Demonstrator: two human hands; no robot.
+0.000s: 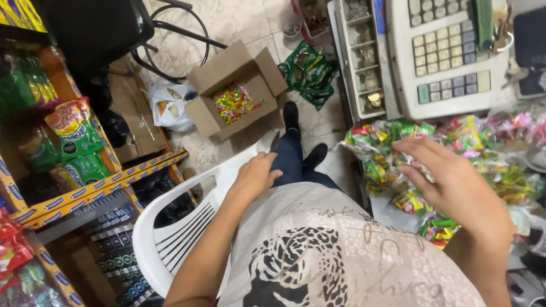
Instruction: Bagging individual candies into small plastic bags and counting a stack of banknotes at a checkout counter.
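Far left: a shelf rack [85,190] edged in yellow-and-blue strips, stocked with snack bags. Three green bags [74,149] with red-and-white panels countable on the middle shelf; above them, more green and yellow packets, too blurred to count. Bottom left corner, a red packet [10,244] and a cluster of shiny multicoloured ones.

Next right, on the tiled floor: one white plastic bag [170,105], crumpled, just beside one open cardboard box [224,77] with four flaps spread, holding a heap of small red, yellow and green sweets [234,103], too many to count. Behind, one dark chair [99,25] on a curved metal frame. Right of the box, one pile of dark green packets [310,69].

Below centre: one white plastic chair [170,239]. Left hand [256,176] resting on the thigh beside the chair's edge, fingers loosely curled together, holding nothing. Two black shoes [301,136] beyond it.

Top right: one cash register [449,62], grey-white, with three key blocks in beige, grey and green; its drawer [364,62] open, several compartments with coins.

Right: on the counter, a clear bag of wrapped sweets [375,148], red, green, yellow and pink, spreading into a wide pile [506,165] past counting. Right hand [449,182] laid flat on top of the pile, palm down, fingers extended and slightly spread, tips touching the wrappers near the clear bag; no pinch visible.
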